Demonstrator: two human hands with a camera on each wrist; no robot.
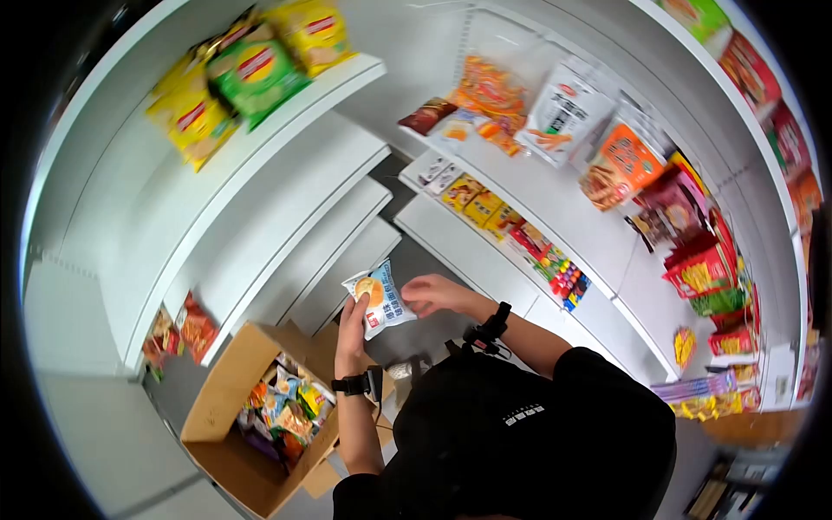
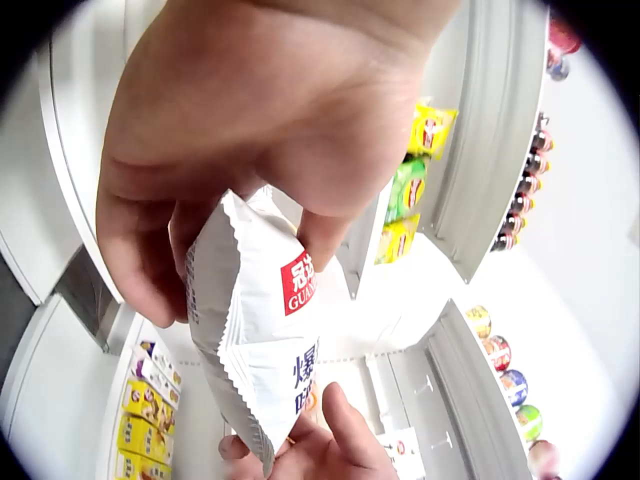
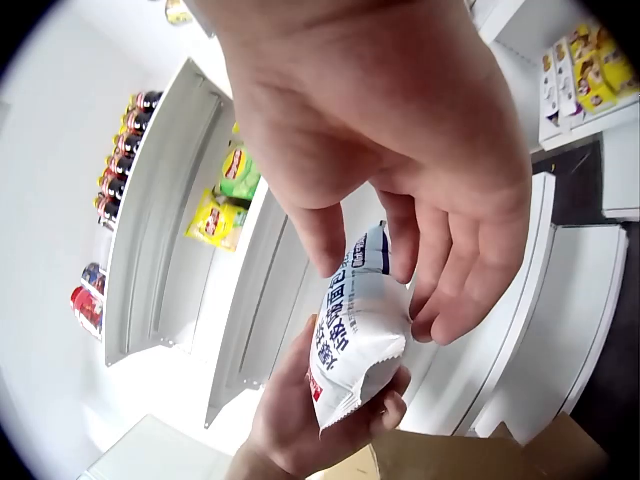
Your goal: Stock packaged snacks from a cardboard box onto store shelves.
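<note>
White-and-blue, pillow-shaped plastic snack bag (image 1: 386,301) in midair, pinched between left hand's (image 1: 350,329) thumb and fingers. Right hand (image 1: 428,296) loosely open at its far edge; contact, cannot tell. Below: open brown cardboard box (image 1: 224,381) of mixed glossy packets (image 1: 290,404). Flat white shelves (image 1: 290,195) around. Step, I judge: handling the bag singly; next move calls for a light, steady left grip.

White shelves (image 1: 303,178) on two sides — grey floor (image 1: 431,254) between
</note>
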